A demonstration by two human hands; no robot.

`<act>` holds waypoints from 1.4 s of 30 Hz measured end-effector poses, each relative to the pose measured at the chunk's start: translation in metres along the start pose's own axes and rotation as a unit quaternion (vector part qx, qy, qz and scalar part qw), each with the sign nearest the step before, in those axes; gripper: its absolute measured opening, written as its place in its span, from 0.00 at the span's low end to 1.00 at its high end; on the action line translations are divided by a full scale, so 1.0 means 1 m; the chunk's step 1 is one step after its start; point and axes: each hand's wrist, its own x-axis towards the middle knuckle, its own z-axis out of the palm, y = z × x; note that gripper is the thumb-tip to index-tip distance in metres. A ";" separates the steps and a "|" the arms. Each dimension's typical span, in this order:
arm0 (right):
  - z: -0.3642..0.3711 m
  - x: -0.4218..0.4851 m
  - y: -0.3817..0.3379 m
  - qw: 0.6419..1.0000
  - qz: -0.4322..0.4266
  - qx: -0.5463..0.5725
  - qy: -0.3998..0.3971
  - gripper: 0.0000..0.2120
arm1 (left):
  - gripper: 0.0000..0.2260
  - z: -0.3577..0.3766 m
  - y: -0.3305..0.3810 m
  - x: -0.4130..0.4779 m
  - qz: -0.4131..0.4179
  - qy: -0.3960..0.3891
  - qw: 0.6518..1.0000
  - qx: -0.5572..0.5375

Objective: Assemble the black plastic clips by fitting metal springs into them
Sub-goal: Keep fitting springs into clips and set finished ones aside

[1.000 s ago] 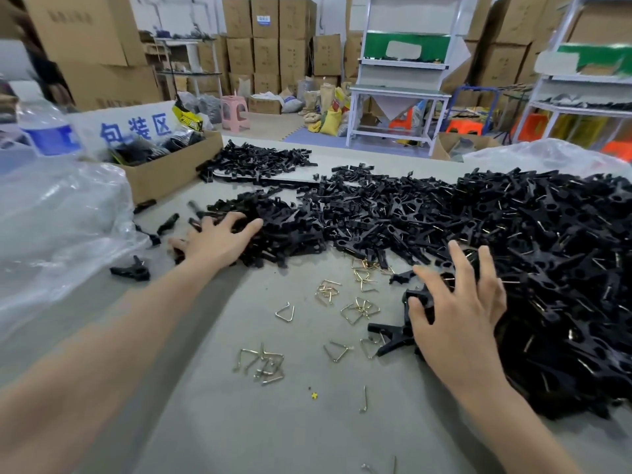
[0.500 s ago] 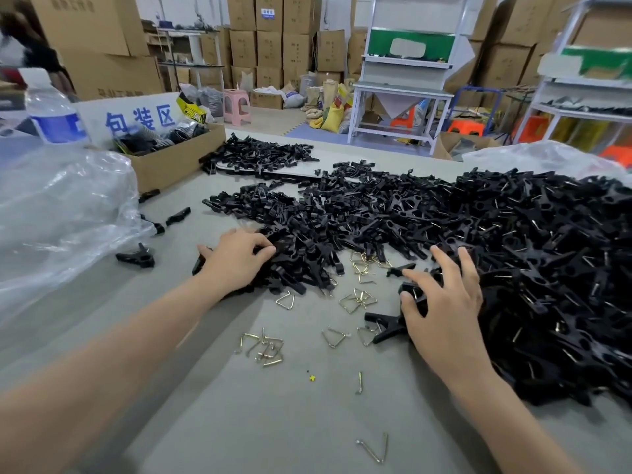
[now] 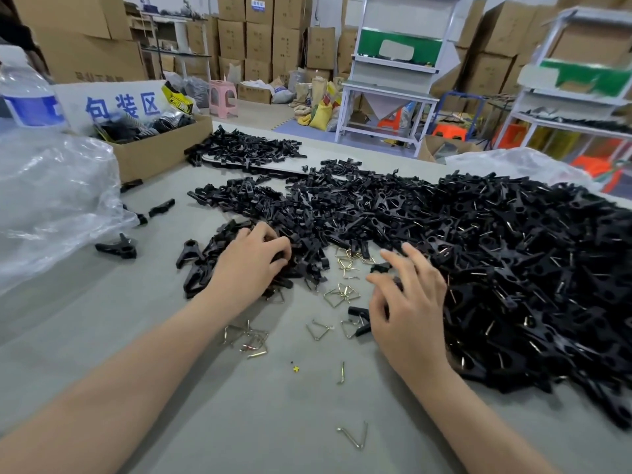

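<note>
Left hand is planted on the near-left edge of the clips, fingers curled and bunched close, hooked round a clump of them, palm down, forearm running in from the near left over the table. Right hand sits palm down at the heap's near edge, its fingers spread and lightly bent, tips on the black pieces. A clip pokes out from under its thumb side, but whether the hand grips it I cannot tell. Between the hands, loose springs lie scattered, with more nearer. The heap fills the right and far side. Far left are a clear bag, a box and a bottle.
</note>
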 end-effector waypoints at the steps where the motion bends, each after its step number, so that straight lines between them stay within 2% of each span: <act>1: 0.001 -0.001 -0.001 1.000 0.000 0.004 -0.004 0.10 | 0.04 0.000 -0.001 0.000 0.005 0.013 1.000 -0.022; 7: 0.003 0.000 -0.001 0.999 0.024 0.042 -0.002 0.08 | 0.04 -0.006 0.007 0.001 0.037 0.148 0.979 -0.133; 9: 0.000 0.002 0.000 0.996 0.032 0.079 0.008 0.09 | 0.06 -0.011 0.017 -0.001 0.052 0.166 0.970 -0.173; 11: -0.004 0.004 -0.003 0.990 0.023 0.138 -0.004 0.13 | 0.08 -0.018 0.030 -0.008 0.050 0.133 0.956 -0.258; 13: -0.010 0.003 -0.009 0.980 -0.006 0.198 -0.026 0.19 | 0.11 -0.022 0.046 -0.019 0.067 0.055 0.930 -0.358; 15: -0.013 0.001 -0.019 0.971 -0.037 0.231 -0.041 0.23 | 0.13 -0.020 0.062 -0.031 0.109 -0.010 0.905 -0.411; 18: -0.016 -0.004 -0.027 0.965 -0.045 0.258 -0.025 0.19 | 0.18 -0.015 0.073 -0.040 0.086 -0.104 0.857 -0.497; 21: -0.021 -0.003 -0.020 0.961 -0.026 0.276 -0.001 0.10 | 0.20 -0.012 0.072 -0.043 0.089 -0.122 0.871 -0.468; 24: -0.025 0.000 -0.013 0.967 -0.003 0.255 0.012 0.07 | 0.17 -0.011 0.073 -0.043 0.068 -0.117 0.861 -0.491; 26: -0.024 0.001 -0.011 0.968 0.033 0.249 0.023 0.06 | 0.11 -0.012 0.073 -0.041 0.018 -0.099 0.843 -0.528; 28: -0.024 0.000 -0.010 0.960 0.080 0.269 0.020 0.05 | 0.06 -0.016 0.070 -0.039 -0.022 -0.097 0.808 -0.581; 30: -0.024 -0.001 -0.011 0.948 0.113 0.297 0.006 0.05 | 0.09 -0.018 0.067 -0.036 -0.041 -0.092 0.794 -0.599; 33: -0.025 0.000 -0.013 0.943 0.109 0.314 -0.006 0.05 | 0.12 -0.016 0.065 -0.035 -0.056 -0.059 0.805 -0.587; 36: -0.025 0.000 -0.015 0.946 0.088 0.309 -0.029 0.03 | 0.12 -0.013 0.068 -0.036 -0.042 -0.065 0.808 -0.583; 40: -0.022 -0.002 -0.017 0.920 0.168 0.347 -0.073 0.09 | 0.14 -0.012 0.071 -0.038 -0.064 -0.092 0.816 -0.568; 42: -0.023 -0.003 -0.018 0.897 0.207 0.381 -0.086 0.13 | 0.12 -0.009 0.074 -0.039 -0.097 -0.095 0.805 -0.578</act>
